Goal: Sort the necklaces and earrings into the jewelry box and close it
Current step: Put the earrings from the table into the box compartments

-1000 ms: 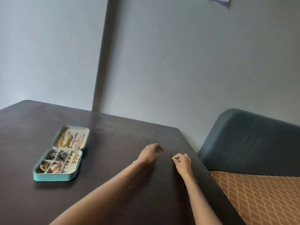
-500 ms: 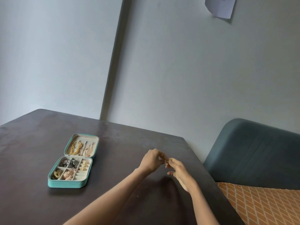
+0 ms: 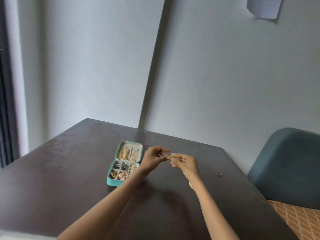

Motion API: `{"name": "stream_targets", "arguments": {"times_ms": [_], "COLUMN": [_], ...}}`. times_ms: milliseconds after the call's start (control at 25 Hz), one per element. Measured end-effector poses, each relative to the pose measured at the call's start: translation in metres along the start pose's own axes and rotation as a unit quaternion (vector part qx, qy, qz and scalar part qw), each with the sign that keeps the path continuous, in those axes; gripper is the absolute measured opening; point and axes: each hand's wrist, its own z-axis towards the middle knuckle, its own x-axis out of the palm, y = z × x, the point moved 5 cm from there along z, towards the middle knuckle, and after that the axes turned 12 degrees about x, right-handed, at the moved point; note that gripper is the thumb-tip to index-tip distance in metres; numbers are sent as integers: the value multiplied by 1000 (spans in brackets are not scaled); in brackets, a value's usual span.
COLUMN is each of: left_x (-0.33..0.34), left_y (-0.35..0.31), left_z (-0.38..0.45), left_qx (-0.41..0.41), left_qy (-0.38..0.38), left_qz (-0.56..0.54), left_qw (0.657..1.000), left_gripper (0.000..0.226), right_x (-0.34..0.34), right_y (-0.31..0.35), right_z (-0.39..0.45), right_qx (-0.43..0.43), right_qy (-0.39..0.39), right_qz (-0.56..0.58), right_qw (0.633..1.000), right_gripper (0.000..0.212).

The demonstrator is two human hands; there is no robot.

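Both hands meet above the desk [image 3: 72,184]: the right hand [image 3: 186,164] pinches a small earring [image 3: 170,156], and the left hand [image 3: 155,157] seems to share that grip. The jewelry box [image 3: 125,162] lies open just left. Best keep the pinch firm, carry low, release inside an earring compartment. Another small piece [image 3: 219,174] waits near the right edge.

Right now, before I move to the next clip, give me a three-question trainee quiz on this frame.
1. True or false: the box is closed.
2. Where does the loose ring lie? A) in the box B) on the table, right of the hands C) on the chair
3. What is between the left hand and right hand?

Key: 1 false. 2 B. 3 a small piece of jewelry, pinched by the right grip, too small to identify.
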Motion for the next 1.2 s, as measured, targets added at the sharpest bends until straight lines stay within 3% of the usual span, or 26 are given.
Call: {"name": "stream_targets", "arguments": {"times_ms": [120,320,600,760,880,1000,1200], "left_x": [-48,-103,-110,-106,-105,-107,-108], "left_y": [3,5,7,1,0,-3,-5], "left_z": [-11,-28,-41,-38,-38,-37,-36], "left_qx": [-15,-51,-32,-29,-31,-18,-21], "left_qy": [63,213,281,327,340,295,267], "left_qz": [-7,105,294,323,311,284,313], "left_qw": [998,970,913,888,887,912,911], "left_gripper": [33,33,24,25,25,26,34], "right_x": [43,101,120,120,119,122,113], "right_y": [9,1,-6,1,2,1,-10], "right_z": [-4,-16,-27,-30,-33,-39,-44], "right_qx": [-31,-81,-143,-154,-163,-202,-217], "right_qy": [25,54,29,52,67,81,19], "right_qz": [-36,-144,-293,-321,-348,-363,-324], "right_qw": [999,985,945,933,921,906,921], "right_gripper": [15,26,17,18,15,11,35]}}
